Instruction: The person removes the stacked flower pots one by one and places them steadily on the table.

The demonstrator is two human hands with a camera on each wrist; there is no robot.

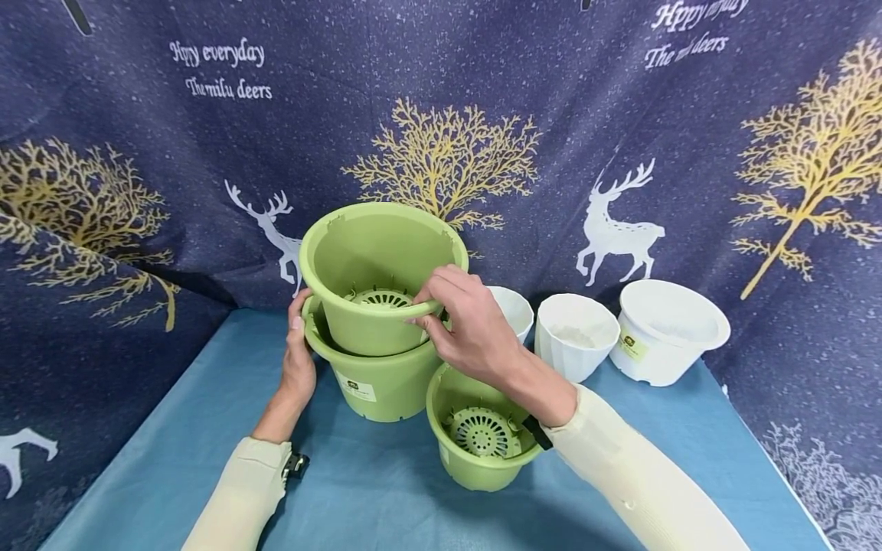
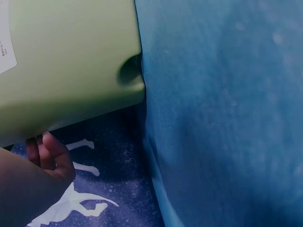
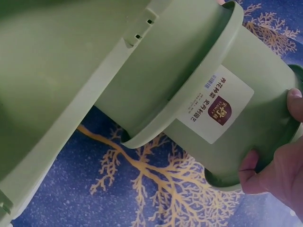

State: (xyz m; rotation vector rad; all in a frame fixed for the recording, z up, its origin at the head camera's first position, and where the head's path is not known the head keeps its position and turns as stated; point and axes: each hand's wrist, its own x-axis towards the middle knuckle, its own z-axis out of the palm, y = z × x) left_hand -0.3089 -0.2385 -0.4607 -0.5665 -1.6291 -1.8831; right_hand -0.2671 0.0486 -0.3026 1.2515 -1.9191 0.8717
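A green plastic flower pot (image 1: 372,329) sits partly inside a wider green flower pot (image 1: 406,383), its slotted base visible within. My right hand (image 1: 472,325) pinches the near right rim of the upper pot, thumb outside; in the right wrist view that pot's wall bears a white label (image 3: 218,106). At the left side of the lower pot, my left hand (image 1: 299,367) holds its rim. The left wrist view shows the fingers (image 2: 52,151) against the pot's wall. A smaller green pot (image 1: 475,474) stands below my right forearm.
Behind my right arm stand white fluted pots (image 1: 579,360) and a wider white pot (image 1: 654,363) with a label, along the back right of the blue cloth-covered table (image 1: 372,497). A dark blue curtain (image 1: 310,138) with deer and trees hangs behind.
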